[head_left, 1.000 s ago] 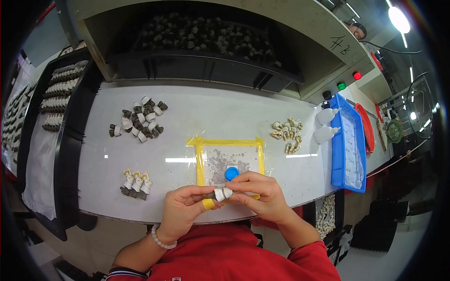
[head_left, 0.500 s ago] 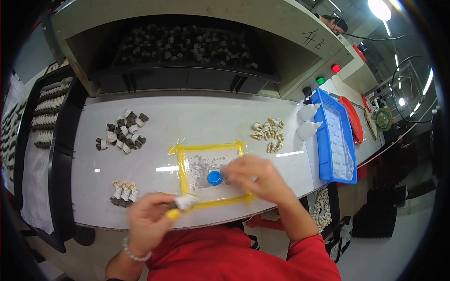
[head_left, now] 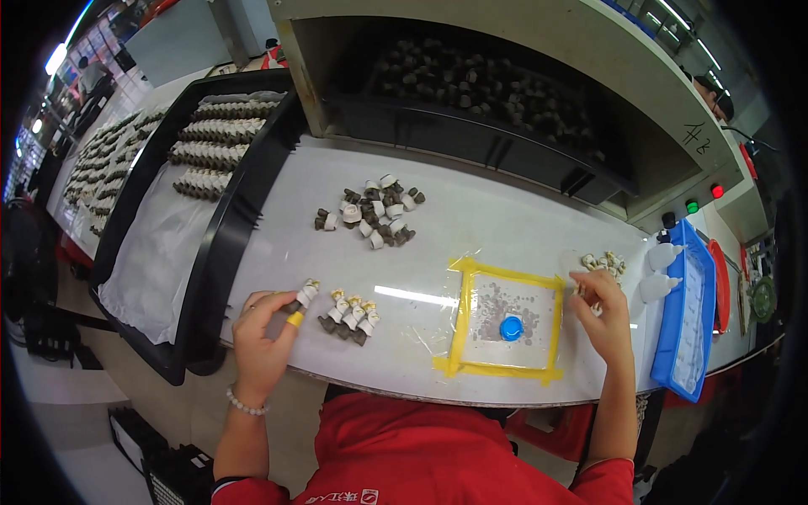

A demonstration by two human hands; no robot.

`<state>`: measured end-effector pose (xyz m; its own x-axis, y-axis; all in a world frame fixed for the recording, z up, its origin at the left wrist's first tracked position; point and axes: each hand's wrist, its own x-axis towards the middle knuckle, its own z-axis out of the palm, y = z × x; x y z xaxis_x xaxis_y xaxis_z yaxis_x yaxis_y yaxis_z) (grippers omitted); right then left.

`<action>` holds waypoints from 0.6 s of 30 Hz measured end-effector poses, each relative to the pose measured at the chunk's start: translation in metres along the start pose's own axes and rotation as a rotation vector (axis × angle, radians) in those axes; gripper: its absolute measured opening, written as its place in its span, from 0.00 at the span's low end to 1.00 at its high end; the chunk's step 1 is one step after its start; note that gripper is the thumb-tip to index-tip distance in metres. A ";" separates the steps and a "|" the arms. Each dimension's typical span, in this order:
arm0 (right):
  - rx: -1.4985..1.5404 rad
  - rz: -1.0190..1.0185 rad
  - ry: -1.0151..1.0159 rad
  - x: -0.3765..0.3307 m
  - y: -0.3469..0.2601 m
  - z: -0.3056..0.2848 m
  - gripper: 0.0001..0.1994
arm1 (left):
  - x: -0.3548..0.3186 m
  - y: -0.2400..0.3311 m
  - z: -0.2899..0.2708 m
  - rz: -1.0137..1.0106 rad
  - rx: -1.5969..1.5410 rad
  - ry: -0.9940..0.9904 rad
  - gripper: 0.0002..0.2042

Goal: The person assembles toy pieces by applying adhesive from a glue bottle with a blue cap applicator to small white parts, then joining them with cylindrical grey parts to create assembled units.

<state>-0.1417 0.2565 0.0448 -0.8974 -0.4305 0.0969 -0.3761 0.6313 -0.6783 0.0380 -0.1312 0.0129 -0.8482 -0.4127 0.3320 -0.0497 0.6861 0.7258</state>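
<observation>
- Black long trays (head_left: 210, 244) at the far left carry rows of small white-and-dark fittings (head_left: 220, 130).
- Left hand (head_left: 263, 332) pinches one small white-and-brass fitting (head_left: 306, 294), setting it at the end of a short row of finished pieces (head_left: 349, 316); only a few stand there, so most work seems left.
- Loose pile of white and dark parts (head_left: 374, 210) waits behind, untouched.
- Yellow-taped square mat (head_left: 505, 318) holds a blue round cap (head_left: 511, 327).
- Right hand (head_left: 604, 311), fingers curled, picks at a small heap of pale brass-tipped parts (head_left: 604, 263); whether it grips one I cannot tell.
- White worktop (head_left: 497, 227), blue tray (head_left: 692, 320) at right, dark hopper behind.
</observation>
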 end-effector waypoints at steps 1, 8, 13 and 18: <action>0.001 -0.001 0.000 -0.007 0.000 0.002 0.14 | 0.000 0.004 0.000 0.000 0.001 0.001 0.14; 0.607 0.300 -0.070 -0.041 -0.006 0.024 0.12 | -0.001 0.006 -0.002 0.178 0.023 -0.161 0.15; 0.278 0.128 -0.032 -0.042 -0.012 0.029 0.10 | 0.008 0.010 -0.006 0.243 0.007 -0.206 0.15; 0.135 -0.022 0.070 -0.044 -0.008 0.030 0.09 | 0.041 0.017 -0.001 0.000 -0.025 -0.119 0.14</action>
<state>-0.0923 0.2517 0.0242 -0.9049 -0.3942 0.1606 -0.3659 0.5278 -0.7665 0.0034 -0.1375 0.0392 -0.9048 -0.3378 0.2594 -0.0380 0.6706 0.7408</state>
